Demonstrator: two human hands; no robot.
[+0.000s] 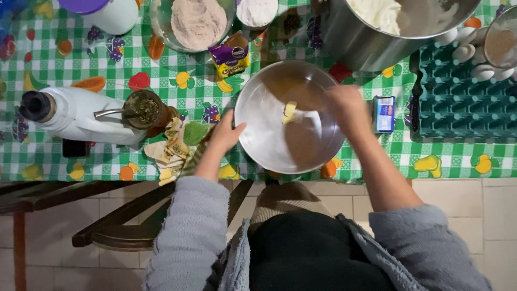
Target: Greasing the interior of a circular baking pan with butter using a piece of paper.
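Observation:
A round shiny metal pan [269, 134] sits at the table's near edge on a green checked cloth with fruit prints. My left hand [226, 132] holds the pan's left rim, fingers against the edge. Inside the pan on its right side, my right hand [347, 108] is blurred, fingers closed and pressed to the metal. A small yellow lump, like butter [289, 111], lies on the pan's floor just left of that hand. Whether the right hand holds anything is hidden.
A large steel bowl of white batter [388, 21] stands behind the pan. A glass bowl of flour [198, 21], a purple packet [230, 56], a white thermos [75, 116], a gourd cup of herbs [144, 109], a small blue pack [384, 114] and an egg tray [458, 97] surround it.

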